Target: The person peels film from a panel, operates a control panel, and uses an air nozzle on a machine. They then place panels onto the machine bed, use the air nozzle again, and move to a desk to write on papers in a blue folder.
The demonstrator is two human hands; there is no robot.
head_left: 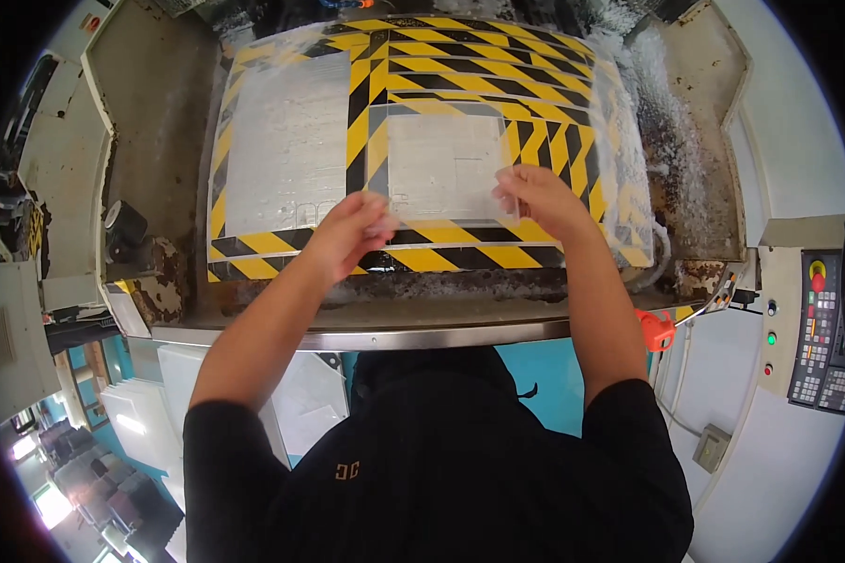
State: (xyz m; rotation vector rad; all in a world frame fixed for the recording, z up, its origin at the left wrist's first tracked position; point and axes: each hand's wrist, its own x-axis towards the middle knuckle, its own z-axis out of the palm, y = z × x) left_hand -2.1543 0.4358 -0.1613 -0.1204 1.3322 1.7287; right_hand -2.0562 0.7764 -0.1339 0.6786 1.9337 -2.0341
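Over the machine bed, a clear plastic sheet [446, 164] is held flat between my two hands. My left hand [355, 228] pinches it near its lower left corner, fingers closed. At the sheet's right edge, my right hand [541, 197] grips with thumb and fingers pressed together. Beneath lies a bed plate bordered with yellow and black striped tape [422, 259]. Left of the sheet, a wet, pale rectangular panel [286, 141] shows inside the tape. Whether the sheet touches the bed, I cannot tell.
White chips [662, 103] are heaped along the bed's right side. A metal front edge [376, 338] runs between my body and the bed. An orange air gun [656, 330] hangs at right, near a control panel [821, 338]. White sheets [141, 422] stand at lower left.
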